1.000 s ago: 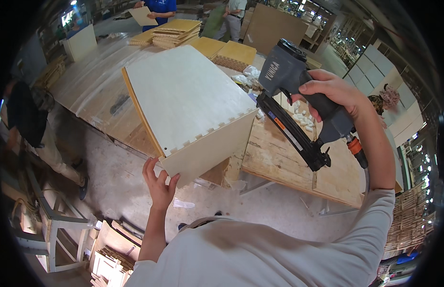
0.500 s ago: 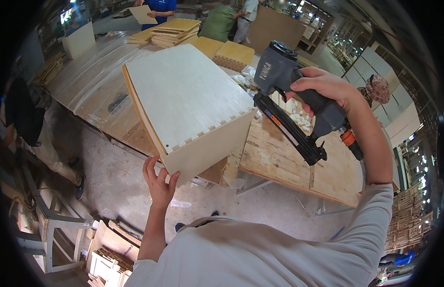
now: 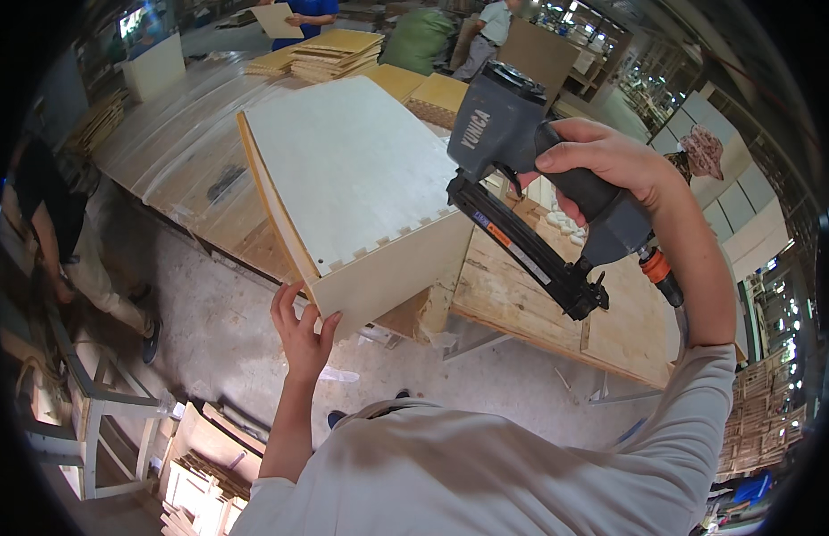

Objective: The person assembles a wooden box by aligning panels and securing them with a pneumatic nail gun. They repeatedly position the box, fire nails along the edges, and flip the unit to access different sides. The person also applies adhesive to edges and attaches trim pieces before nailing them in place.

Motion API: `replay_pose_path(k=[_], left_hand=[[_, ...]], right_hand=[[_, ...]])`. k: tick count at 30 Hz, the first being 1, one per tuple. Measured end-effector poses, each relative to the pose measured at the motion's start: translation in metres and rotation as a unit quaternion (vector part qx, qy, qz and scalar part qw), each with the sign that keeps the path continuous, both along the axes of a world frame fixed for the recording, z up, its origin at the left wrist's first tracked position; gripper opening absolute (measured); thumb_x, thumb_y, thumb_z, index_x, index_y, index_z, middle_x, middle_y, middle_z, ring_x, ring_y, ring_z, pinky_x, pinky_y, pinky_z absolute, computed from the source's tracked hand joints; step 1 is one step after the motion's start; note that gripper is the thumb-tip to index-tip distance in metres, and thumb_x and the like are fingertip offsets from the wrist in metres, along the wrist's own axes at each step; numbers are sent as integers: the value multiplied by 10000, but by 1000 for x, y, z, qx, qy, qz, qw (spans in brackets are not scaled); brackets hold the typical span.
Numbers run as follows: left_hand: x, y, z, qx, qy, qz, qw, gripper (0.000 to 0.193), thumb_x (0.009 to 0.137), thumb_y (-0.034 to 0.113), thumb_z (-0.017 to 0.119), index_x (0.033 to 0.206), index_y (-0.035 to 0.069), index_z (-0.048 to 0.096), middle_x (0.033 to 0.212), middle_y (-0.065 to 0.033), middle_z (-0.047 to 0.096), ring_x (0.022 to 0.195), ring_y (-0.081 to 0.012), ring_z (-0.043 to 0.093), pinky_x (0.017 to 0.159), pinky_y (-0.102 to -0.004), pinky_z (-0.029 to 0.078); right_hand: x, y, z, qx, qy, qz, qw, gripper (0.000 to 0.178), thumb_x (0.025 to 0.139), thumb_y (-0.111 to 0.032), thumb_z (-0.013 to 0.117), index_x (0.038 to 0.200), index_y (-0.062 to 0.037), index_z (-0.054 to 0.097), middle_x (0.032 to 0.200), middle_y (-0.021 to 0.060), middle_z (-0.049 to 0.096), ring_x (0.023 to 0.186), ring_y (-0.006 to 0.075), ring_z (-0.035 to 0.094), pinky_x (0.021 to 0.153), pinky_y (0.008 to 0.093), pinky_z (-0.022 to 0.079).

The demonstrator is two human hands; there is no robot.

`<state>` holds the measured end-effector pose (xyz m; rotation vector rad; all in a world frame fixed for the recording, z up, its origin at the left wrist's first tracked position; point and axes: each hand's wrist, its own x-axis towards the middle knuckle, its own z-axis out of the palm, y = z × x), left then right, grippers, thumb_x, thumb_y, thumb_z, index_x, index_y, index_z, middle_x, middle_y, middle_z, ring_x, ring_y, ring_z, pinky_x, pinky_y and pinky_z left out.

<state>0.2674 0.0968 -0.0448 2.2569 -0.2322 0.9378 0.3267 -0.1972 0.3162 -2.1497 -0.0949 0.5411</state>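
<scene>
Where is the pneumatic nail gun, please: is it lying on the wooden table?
No, the right grip holds the pneumatic nail gun up by its black handle.

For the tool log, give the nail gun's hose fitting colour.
Hose fitting: orange and black, best in head view.

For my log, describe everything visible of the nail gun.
The nail gun has a dark grey housing, black grip, slanting black magazine with an orange label, and orange and black hose fitting, apparently metal and plastic. The right hand holds it aloft, its nose overlapping the pale box in view; contact is unclear.
</scene>
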Motion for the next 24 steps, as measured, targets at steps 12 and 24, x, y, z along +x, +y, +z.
replay_pose_path(k=[12, 24], left_hand=[[1, -4, 2, -1, -6, -3, 1000, 247, 752, 199, 750, 874, 68, 580, 1308, -142, 431, 1227, -427, 348, 990, -521, 322], [2, -7, 8, 11, -8, 5, 1000, 269, 743, 216, 758, 840, 52, 568, 1310, -144, 441, 1220, -434, 359, 981, -524, 334]], right_hand=[[4, 9, -8, -19, 27, 16, 999, 240, 839, -162, 617, 999, 12, 577, 909, 87, 656, 474, 130, 579, 416, 276, 501], [-9, 39, -2, 3, 23, 88, 996, 270, 840, -223, 628, 976, 4, 577, 825, 69, 627, 529, 124, 594, 477, 271, 513]])
